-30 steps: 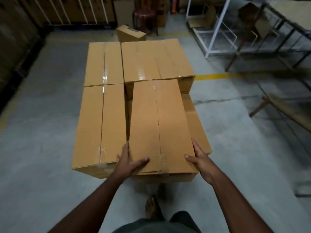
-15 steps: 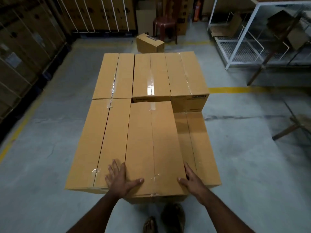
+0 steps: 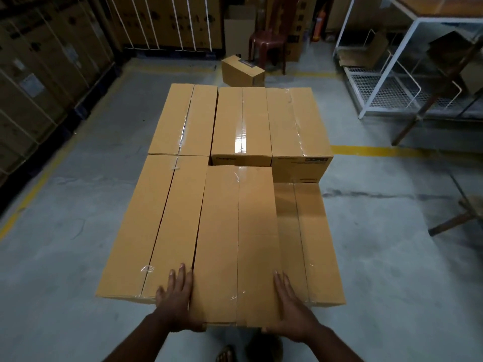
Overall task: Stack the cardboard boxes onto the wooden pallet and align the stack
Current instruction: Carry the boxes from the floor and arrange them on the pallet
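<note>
The stack filled the middle of the frame, and most of the work looked done. Five cardboard boxes made up the upper layer: three across the back and two along the front, among them the front left box (image 3: 154, 226) at lower left. The middle box (image 3: 237, 244), at lower centre, sat level with its left neighbour but stuck out a little toward the bottom of the frame, past the stack's front edge. At lower right a lower box (image 3: 311, 244) showed its bare top one tier down, so that corner probably wanted one more carton. The wooden pallet itself was hidden under the boxes. A loose box (image 3: 243, 71) lay tilted on the concrete floor (image 3: 65, 257) at upper centre, beyond the stack, perhaps the one left to place. What remained, by this reckoning, was to push the middle box home, fill the gap and square the edges.

The left hand (image 3: 175, 304) lay flat on the front left box, its fingers straight and pressed along the middle box's left side. The right hand (image 3: 292, 312) mirrored it, fingers extended against the right side. Both forearms rose from the bottom of the frame.
</note>
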A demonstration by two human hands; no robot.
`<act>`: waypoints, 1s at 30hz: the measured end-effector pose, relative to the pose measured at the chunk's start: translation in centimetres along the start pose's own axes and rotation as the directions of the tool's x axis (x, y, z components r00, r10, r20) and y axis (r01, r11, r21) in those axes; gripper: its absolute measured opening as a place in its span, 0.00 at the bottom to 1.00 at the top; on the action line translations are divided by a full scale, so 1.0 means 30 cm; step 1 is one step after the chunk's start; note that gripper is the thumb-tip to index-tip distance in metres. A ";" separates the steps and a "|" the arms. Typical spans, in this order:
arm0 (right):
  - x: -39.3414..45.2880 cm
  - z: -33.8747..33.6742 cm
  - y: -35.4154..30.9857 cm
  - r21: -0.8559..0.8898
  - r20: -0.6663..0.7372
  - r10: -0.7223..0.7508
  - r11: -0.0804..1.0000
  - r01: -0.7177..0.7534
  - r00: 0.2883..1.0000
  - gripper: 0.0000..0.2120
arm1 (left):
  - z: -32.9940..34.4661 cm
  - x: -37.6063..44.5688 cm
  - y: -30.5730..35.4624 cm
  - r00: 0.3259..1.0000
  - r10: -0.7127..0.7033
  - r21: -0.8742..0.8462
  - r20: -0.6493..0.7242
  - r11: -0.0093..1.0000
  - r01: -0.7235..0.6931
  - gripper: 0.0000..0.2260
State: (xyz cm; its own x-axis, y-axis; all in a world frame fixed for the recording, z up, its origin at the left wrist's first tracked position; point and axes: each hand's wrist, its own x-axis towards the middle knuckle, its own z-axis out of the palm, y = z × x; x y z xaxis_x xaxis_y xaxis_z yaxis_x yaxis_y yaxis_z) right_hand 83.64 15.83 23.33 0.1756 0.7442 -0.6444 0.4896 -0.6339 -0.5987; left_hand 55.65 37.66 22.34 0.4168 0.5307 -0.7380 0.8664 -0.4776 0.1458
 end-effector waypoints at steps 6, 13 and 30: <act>0.020 0.031 -0.006 -0.280 -0.088 -0.034 0.960 0.007 0.996 0.66 | 0.027 -0.012 -0.033 0.996 0.057 0.052 -0.065 0.997 -0.054 0.68; 0.049 0.039 -0.081 -0.291 -0.233 -0.039 0.956 -0.032 0.972 0.52 | 0.031 -0.012 -0.028 0.978 0.034 -0.017 -0.207 0.999 -0.038 0.51; 0.029 0.078 -0.150 -0.283 -0.360 0.045 0.947 -0.155 0.932 0.43 | 0.026 0.002 0.005 0.973 -0.006 -0.049 -0.231 0.999 -0.005 0.45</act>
State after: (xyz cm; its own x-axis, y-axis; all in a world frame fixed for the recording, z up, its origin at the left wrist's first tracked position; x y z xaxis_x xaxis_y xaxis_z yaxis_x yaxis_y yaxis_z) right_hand 79.57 18.84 24.35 0.4932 0.7408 -0.4560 0.6777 -0.6559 -0.3326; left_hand 55.60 37.07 21.80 0.4635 0.6814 -0.5665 0.8767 -0.4456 0.1813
